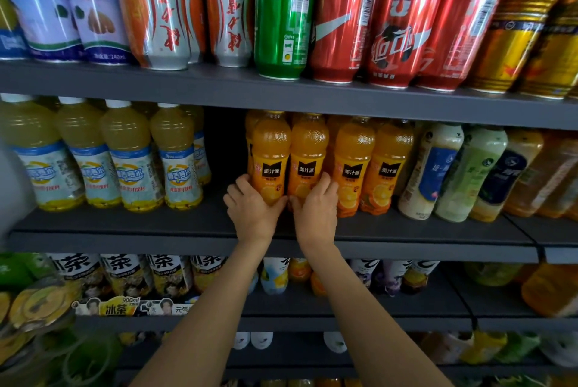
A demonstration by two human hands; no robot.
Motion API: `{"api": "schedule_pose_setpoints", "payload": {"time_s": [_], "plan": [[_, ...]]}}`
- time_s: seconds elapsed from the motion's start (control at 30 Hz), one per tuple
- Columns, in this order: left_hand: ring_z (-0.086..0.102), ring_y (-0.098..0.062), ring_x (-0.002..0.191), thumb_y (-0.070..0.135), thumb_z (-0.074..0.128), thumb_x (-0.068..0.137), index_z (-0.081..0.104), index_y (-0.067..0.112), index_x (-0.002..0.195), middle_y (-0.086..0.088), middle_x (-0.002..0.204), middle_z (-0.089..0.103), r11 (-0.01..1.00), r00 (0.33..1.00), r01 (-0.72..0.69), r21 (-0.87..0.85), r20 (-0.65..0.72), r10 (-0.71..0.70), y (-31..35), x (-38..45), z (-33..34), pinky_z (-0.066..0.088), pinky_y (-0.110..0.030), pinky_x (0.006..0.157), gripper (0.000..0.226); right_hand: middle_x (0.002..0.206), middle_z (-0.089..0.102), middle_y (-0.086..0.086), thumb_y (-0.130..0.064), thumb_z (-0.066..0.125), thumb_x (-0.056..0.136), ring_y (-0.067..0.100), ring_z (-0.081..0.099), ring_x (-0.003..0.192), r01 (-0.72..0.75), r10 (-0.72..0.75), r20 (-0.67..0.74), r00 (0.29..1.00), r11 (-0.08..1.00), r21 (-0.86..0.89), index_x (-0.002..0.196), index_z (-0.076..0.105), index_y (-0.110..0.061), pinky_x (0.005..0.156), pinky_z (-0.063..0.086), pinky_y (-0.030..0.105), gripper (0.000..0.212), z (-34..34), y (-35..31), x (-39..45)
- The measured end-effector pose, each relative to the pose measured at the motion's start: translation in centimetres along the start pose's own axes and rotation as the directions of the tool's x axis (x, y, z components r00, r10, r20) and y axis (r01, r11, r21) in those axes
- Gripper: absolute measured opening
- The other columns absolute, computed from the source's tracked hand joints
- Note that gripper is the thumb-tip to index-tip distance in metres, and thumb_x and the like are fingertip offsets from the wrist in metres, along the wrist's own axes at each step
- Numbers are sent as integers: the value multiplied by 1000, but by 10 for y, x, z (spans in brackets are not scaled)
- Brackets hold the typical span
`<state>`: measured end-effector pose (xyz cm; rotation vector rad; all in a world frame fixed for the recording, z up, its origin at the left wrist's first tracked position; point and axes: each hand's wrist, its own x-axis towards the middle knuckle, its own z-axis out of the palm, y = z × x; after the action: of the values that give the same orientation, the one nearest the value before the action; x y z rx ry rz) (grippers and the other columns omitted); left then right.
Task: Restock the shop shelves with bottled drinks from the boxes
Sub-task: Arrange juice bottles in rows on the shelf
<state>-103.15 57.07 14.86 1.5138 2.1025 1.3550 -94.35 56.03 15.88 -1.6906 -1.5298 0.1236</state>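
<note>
Both bare arms reach up to the middle shelf (187,224), each hand wrapped around the foot of an orange juice bottle. The left hand (250,211) curls its fingers around the left side of the left orange bottle (271,161); the right hand (316,214) cups the right orange bottle (308,158), fingers curved over its right flank. The two bottles stand upright, touching each other, set back from the shelf's front edge — the thumbs nearly meet between them at the base.

Just to the right, two more orange bottles (369,167) stand in the same row, touching the held pair, with further ones dimly behind. Beyond those come tilted milky white and green bottles (453,174) toward the shelf's right end. To the left a dark gap separates the hands from a row of pale yellow bottles with blue-and-white labels (125,161) running to the left end.

On the shelf above stand cans — red cans (403,26), a green can (281,17), silver-and-orange cans (162,11), gold cans (525,36) at the right. Below, tea bottles (125,274) line the lower shelf.
</note>
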Motion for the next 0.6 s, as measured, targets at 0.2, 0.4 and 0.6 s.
{"api": "schedule_pose_setpoints", "payload": {"time_s": [0.2,0.4,0.6], "plan": [[30,-12,131,17,49,93,23,14,145,-2,141,35,855,983,48,-517,175,51,-6,9,-27,30,-29,106,58,120,58,15,-21,62,88,28,56,111,263,-256,-72,964,956,128,133,43,0,90,48,34,53,7,-19,-12],[49,-8,119,42,38,84,49,35,130,6,128,56,723,911,215,-656,401,93,-9,19,-26,38,-28,100,48,133,46,11,-33,56,90,25,56,112,197,-195,33,980,978,-73,139,32,-5,80,48,31,62,11,-41,-7],[51,-12,118,51,38,77,51,35,128,3,127,57,759,891,226,-611,444,93,-12,24,-26,38,-36,104,55,135,41,9,-29,55,92,23,50,118,160,-158,52,986,987,-27,139,30,-7,87,44,29,58,8,-42,-8]]}}
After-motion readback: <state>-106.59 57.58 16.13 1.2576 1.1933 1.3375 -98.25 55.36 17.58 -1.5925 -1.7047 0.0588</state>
